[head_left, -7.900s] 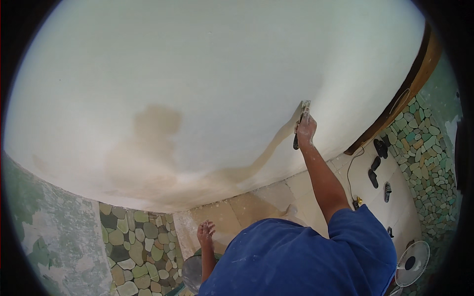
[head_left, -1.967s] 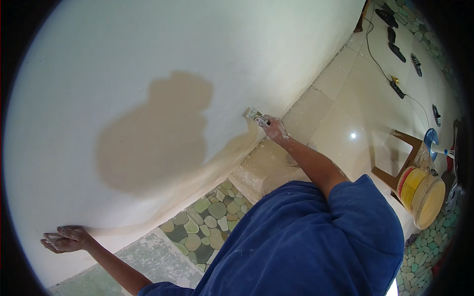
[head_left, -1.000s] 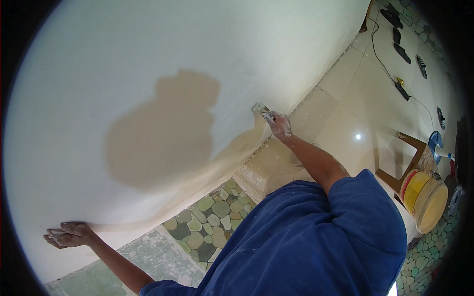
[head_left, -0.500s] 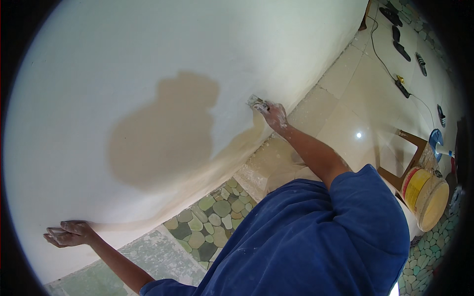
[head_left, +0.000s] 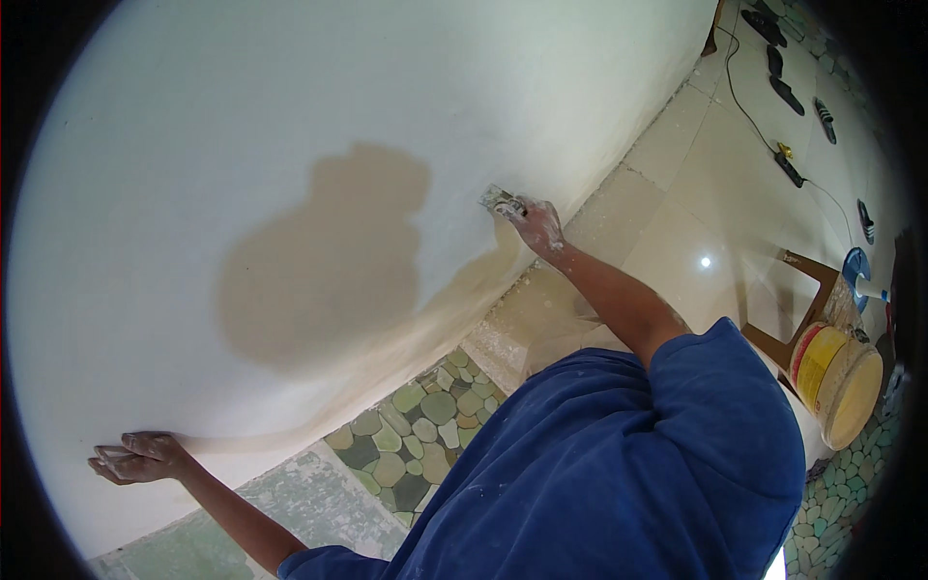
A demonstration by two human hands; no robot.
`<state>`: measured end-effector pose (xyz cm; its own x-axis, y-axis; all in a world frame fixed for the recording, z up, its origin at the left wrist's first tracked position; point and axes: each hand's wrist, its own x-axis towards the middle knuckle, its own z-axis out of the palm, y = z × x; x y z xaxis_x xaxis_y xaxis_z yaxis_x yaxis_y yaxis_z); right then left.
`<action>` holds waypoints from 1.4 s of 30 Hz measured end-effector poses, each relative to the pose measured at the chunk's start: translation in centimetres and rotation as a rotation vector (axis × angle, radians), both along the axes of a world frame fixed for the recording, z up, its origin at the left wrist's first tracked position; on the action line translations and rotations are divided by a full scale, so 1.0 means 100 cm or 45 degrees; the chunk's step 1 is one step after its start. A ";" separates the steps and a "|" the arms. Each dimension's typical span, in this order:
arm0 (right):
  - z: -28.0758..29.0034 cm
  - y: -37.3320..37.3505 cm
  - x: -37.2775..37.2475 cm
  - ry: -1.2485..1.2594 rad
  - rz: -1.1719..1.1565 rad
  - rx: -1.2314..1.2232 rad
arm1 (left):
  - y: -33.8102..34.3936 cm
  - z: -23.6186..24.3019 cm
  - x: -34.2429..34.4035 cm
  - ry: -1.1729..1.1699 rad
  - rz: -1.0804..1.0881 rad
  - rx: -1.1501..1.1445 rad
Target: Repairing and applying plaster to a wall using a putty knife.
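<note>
My right hand (head_left: 537, 226), dusted with white, is closed round a putty knife (head_left: 496, 197). The knife's flat blade lies against the white wall (head_left: 242, 116), in its lower part. Far to the left, my left hand (head_left: 143, 458) is beside the same wall, fingers bent and smeared with white. Between its thumb and fingers is something pale that I cannot make out. A broad shadow falls on the wall between the two hands.
At the right, a bucket (head_left: 814, 372) with a yellow label stands beside a brown stool frame (head_left: 824, 275). A power strip (head_left: 788, 170) with its cord and several sandals (head_left: 825, 122) lie on the tiled floor (head_left: 677, 222). Pebble-patterned flooring (head_left: 416, 425) borders the wall below.
The putty knife's blade has shifted very slightly left on the wall. My left hand stays almost where it was.
</note>
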<state>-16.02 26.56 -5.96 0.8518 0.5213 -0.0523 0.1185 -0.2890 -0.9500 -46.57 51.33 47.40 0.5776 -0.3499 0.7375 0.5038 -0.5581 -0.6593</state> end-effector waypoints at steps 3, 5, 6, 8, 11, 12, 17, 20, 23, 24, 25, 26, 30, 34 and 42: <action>-0.023 -0.014 -0.001 0.091 -0.063 -0.051 | -0.002 -0.001 0.005 -0.002 0.018 0.015; -0.041 -0.026 0.001 0.111 -0.048 -0.069 | -0.003 0.000 0.004 -0.026 0.022 -0.002; -0.048 -0.028 0.002 0.129 -0.035 -0.087 | -0.001 0.000 0.003 -0.013 0.029 0.022; -0.057 -0.024 0.008 0.067 -0.050 -0.076 | -0.001 0.001 0.008 0.002 0.027 0.048; -0.048 -0.013 0.022 0.104 -0.016 0.012 | 0.000 0.000 0.006 0.014 -0.003 0.002; -0.039 -0.011 0.023 0.204 0.023 0.085 | 0.001 0.001 0.002 0.031 0.006 0.013; -0.051 -0.028 0.020 0.161 0.062 -0.106 | -0.001 0.001 0.003 0.034 0.031 0.034; -0.061 -0.034 0.019 0.078 0.054 -0.188 | -0.001 -0.001 0.008 0.001 -0.042 -0.039; -0.038 -0.017 0.027 0.060 0.043 -0.085 | -0.004 0.000 0.007 0.038 0.067 0.048; -0.026 -0.011 0.028 0.052 0.050 0.015 | -0.005 0.000 0.005 0.026 0.064 0.040; -0.024 -0.010 0.026 0.052 0.047 0.016 | -0.004 -0.001 0.005 0.012 0.056 0.031; -0.023 -0.010 0.023 0.054 0.014 0.018 | -0.003 0.000 0.005 0.012 0.054 0.032; -0.047 -0.024 0.018 0.064 0.013 -0.170 | -0.004 0.001 0.005 0.028 0.006 0.044; -0.077 -0.031 0.015 0.027 -0.052 -0.278 | 0.004 -0.001 0.011 0.003 -0.093 -0.015; -0.025 -0.013 0.020 0.096 -0.053 0.044 | -0.007 0.000 0.009 0.020 -0.013 0.051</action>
<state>-14.02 25.24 -8.48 0.8671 0.4881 -0.0996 0.0352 -0.2594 -0.9651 -45.68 50.65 47.39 0.5852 -0.3848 0.7138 0.4876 -0.5364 -0.6889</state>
